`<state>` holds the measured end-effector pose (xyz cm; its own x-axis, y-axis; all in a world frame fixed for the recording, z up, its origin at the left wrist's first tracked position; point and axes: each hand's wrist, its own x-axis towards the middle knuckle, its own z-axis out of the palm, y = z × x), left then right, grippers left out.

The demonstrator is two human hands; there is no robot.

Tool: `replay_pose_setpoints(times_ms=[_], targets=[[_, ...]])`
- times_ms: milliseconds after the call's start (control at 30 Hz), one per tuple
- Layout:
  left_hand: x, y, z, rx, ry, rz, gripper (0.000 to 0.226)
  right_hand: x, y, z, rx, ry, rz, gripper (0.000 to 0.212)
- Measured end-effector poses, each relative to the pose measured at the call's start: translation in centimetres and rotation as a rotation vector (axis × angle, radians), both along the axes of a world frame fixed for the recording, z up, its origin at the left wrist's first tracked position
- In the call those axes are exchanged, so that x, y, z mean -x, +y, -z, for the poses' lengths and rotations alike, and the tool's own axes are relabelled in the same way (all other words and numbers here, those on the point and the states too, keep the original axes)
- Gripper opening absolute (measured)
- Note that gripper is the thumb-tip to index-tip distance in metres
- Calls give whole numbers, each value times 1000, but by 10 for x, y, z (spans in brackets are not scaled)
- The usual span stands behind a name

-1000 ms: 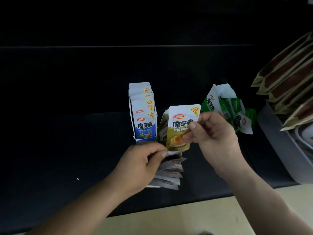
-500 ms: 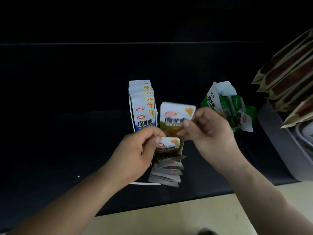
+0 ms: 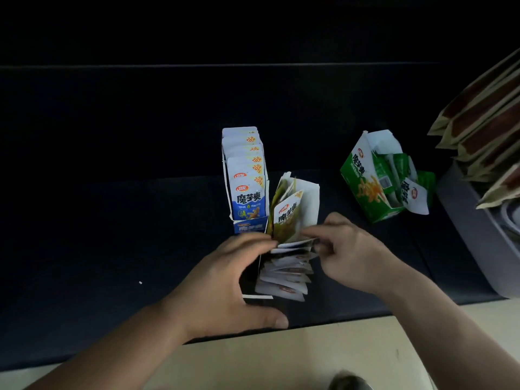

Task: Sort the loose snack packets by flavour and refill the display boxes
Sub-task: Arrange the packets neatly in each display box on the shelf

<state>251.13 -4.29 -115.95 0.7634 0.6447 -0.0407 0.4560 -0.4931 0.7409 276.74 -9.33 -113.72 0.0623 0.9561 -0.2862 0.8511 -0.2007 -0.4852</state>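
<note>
On the dark counter stands an open display box with a row of yellow snack packets. One yellow packet stands upright at the row's far end. My left hand grips the box's left side, thumb across its near end. My right hand is at the box's right side, its blurred fingertips touching the lower edge of the upright packet; I cannot tell if they pinch it. To the left stands a blue box full of blue packets. A green box with green packets lies tilted at the right.
A grey tray at the right edge holds brown-and-tan pouches that lean out over it. The dark counter ends at a pale front ledge near me. A dark wall rises behind.
My right hand has lowered the yellow packet from in front of me into the far end of the box. My left hand moved from the packet tops down to the box's left side.
</note>
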Motion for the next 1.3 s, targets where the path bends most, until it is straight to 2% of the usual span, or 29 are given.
replay_pose_setpoints(times_ms=[67, 167, 300, 500, 533, 600, 667, 733, 800, 900, 1000, 1100, 1167, 1233, 1267, 1300], targets=[[0, 1, 5, -83, -13, 4, 81, 6, -1, -3, 96, -32, -34, 49], [0, 2, 9, -49, -98, -62, 56, 9, -2, -1, 157, 66, -57, 51], [-8, 2, 4, -14, -108, -113, 42, 2, -2, 1, 157, 202, -31, 61], [-14, -3, 7, -4, -147, -147, 27, -11, 0, 4, 186, 178, -101, 71], [-12, -3, 8, -4, -166, -148, 25, -13, 1, 4, 155, 163, -101, 73], [-8, 0, 12, -7, -193, -152, 23, -17, 6, 4, -66, 168, -18, 68], [-6, 4, 16, 3, -216, -162, 23, -17, 15, 4, -345, 200, 102, 47], [-6, 5, 18, 48, -232, -165, 28, -13, 28, 2, -452, 153, 186, 32], [-7, 6, 12, 121, -218, -161, 39, -10, 39, 3, -387, 86, 211, 30], [-12, 11, -2, 247, -214, -150, 44, -6, 44, 4, -306, 57, 210, 14], [-21, 15, -10, 277, -253, -137, 38, -5, 39, 5, -370, 115, 241, 14], [-25, 10, -12, 344, -243, -204, 30, -2, 27, -5, -419, 280, 214, 16], [-27, 7, -13, 330, -230, -254, 27, 0, 16, -11, -342, 383, 174, 18], [-28, 6, -9, 281, -251, -330, 7, 2, 6, -17, -235, 407, 129, 18], [-29, 6, -9, 295, -254, -369, 7, 4, 3, -20, -180, 411, 115, 18], [-29, 6, -8, 323, -243, -377, 16, 7, 2, -22, -128, 413, 102, 19]])
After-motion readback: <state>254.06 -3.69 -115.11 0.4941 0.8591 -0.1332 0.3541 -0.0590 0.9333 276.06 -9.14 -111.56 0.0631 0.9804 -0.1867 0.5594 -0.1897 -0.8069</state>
